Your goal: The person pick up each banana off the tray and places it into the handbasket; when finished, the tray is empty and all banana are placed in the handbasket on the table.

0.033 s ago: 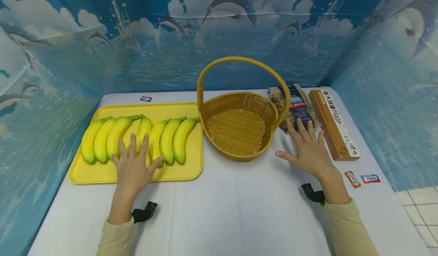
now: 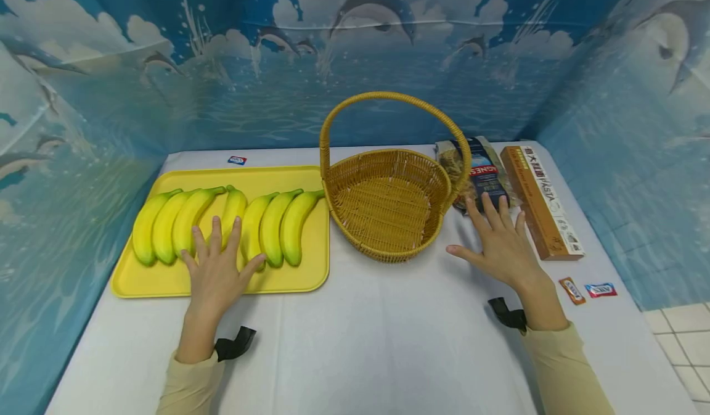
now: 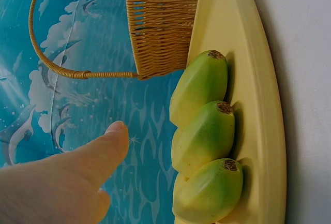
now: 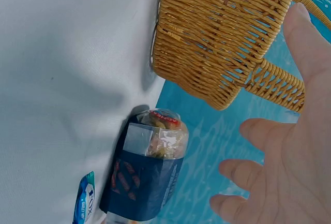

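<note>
My left hand [image 2: 215, 271] hovers flat over the near edge of the shallow yellow plastic tray [image 2: 135, 282] at the left of the head view, fingers [image 2: 233, 233] straight and spread, holding nothing; the fingertips lie over the near ends of the row of six green-yellow bananas [image 2: 222, 224], and I cannot tell whether they touch the fruit. The left wrist view shows three banana tips [image 3: 207, 136] stacked along the tray rim [image 3: 261, 79], with my thumb apart from them at lower left. My right hand [image 2: 501, 245] is likewise flat and spread, empty, at the right of centre; its fingertips reach the near end of the clear bag of pasta with a dark blue label [image 2: 481, 171], and the long brown cardboard pasta box [image 2: 540, 202] lies just beside them to the right. The woven wicker basket with an arched handle [image 2: 388, 202] stands between the two hands, touching the tray's right edge. Risk assessment: the bananas lie packed side by side, so a grip on one could drag or roll its neighbours. The tray is light and could slide on the white surface [image 2: 360, 341] if pressed at its edge. The basket handle [image 2: 394, 97] arches over the opening; anything carried in low could strike it and tip the basket.
</note>
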Available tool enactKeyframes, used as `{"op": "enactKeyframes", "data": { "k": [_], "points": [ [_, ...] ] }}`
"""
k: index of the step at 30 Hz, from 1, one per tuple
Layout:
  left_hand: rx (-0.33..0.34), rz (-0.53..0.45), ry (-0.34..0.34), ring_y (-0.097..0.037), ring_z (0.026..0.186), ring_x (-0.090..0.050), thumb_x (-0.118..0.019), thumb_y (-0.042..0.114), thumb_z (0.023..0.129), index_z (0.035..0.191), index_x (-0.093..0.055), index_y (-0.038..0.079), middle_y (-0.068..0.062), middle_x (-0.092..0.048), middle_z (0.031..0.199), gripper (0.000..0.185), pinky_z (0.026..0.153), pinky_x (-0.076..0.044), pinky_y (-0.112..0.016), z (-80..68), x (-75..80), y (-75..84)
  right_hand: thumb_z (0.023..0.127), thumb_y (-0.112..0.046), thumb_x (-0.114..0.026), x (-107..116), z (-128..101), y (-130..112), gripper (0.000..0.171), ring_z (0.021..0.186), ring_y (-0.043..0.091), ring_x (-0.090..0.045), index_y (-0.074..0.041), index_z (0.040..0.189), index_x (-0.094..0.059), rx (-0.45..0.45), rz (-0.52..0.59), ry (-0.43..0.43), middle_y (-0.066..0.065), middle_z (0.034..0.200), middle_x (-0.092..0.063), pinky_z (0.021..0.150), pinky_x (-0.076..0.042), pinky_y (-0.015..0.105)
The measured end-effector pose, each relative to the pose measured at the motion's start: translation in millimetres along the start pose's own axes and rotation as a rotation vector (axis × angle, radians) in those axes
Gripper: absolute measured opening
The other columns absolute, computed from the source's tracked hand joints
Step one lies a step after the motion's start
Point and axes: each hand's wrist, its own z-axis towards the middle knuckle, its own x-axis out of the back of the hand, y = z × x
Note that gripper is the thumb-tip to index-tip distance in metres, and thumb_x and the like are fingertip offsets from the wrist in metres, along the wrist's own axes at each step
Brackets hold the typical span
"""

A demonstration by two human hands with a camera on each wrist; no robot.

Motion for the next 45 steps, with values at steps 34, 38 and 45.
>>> {"op": "enactKeyframes", "data": {
  "k": [34, 38, 45],
  "points": [
    [-0.038, -0.211, 0.229, -0.052, 0.14, -0.027, -0.068, 0.032, 0.091, 0.151, -0.035, 0.004, -0.03, -0.028, 0.154, 0.073, 0.107, -0.026, -0.07, 0.5, 10.1, -10.8, 0.083, -0.01, -0.077, -23.7, 51.7, -35.8, 0.049, 0.105, -0.006, -0.061, -0.002, 0.128, -0.062, 0.041, 0.744, 0.539, 0.016, 0.122, -0.067, 0.09, -0.051, 0.017],
    [-0.022, -0.284, 0.372, -0.049, 0.134, -0.037, -0.07, 0.022, 0.089, 0.143, -0.045, -0.003, -0.03, -0.04, 0.145, 0.064, 0.106, -0.032, -0.065, 11.0, 19.0, -27.8, 0.083, -0.009, -0.076, -26.3, 51.5, -32.9, 0.043, 0.098, -0.014, -0.058, -0.003, 0.124, -0.065, 0.006, 0.764, 0.558, 0.016, 0.117, -0.069, 0.087, -0.052, 0.014],
    [0.172, -0.461, 0.59, -0.043, 0.128, -0.043, -0.062, 0.02, 0.094, 0.141, -0.05, 0.001, -0.026, -0.048, 0.139, 0.052, 0.105, -0.033, -0.06, 30.9, 41.6, -84.5, 0.084, -0.012, -0.075, -29.0, 53.5, -30.7, 0.043, 0.097, -0.016, -0.056, -0.003, 0.125, -0.065, -0.011, 0.739, 0.554, 0.015, 0.118, -0.069, 0.086, -0.049, 0.009]
  ]
}}
